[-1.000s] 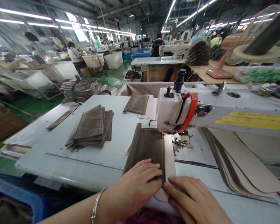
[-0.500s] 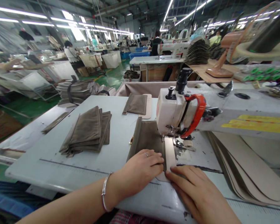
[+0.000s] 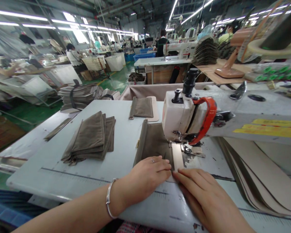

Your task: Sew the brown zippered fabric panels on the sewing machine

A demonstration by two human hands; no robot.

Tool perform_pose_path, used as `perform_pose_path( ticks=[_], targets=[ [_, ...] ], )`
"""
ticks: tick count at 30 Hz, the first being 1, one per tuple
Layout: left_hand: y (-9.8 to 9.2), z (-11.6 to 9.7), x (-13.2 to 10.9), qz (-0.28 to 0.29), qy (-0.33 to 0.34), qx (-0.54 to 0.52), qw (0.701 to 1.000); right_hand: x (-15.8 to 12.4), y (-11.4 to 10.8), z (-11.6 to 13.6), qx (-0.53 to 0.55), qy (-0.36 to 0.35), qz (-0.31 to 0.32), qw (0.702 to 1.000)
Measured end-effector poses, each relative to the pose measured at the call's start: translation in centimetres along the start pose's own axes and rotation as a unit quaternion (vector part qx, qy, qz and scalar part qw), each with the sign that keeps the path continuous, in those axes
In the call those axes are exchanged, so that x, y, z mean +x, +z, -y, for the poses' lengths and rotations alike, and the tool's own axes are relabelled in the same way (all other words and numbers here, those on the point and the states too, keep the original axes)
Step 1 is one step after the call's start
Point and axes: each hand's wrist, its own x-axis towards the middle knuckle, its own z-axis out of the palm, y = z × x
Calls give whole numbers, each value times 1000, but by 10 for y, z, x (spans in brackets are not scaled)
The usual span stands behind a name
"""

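Note:
A brown fabric pouch piece (image 3: 153, 139) lies over a beige backing panel (image 3: 177, 156) under the head of a sewing machine (image 3: 176, 113). My left hand (image 3: 150, 176) rests flat on the pouch piece, fingers stretched toward its right edge. With fingers extended, my right hand (image 3: 200, 189) presses on the near end of the beige panel. The fingertips of both hands are close together at that edge. A small gold-coloured zipper pull (image 3: 137, 143) shows at the pouch's left side. The needle area is partly hidden by the machine head.
To the left lies a stack of brown pouches (image 3: 88, 136). Another pouch (image 3: 142, 107) sits on a beige panel behind the work. Large beige panels (image 3: 264, 174) lean under the machine arm at right. A fan (image 3: 230, 69) stands behind, and a bundled stack (image 3: 79, 94) lies far left.
The pouch piece and beige panel have fed slightly away from me under the machine head. My right hand has moved a little forward with them; my left stays on the fabric.

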Motion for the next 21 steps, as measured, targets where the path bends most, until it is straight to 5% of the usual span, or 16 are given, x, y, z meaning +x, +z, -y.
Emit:
perform_pose_path(
  ticks=[21],
  targets=[
    [2,38,36,-2,-55,11,998,38,-4,-19,-72,40,-11,997]
  ],
)
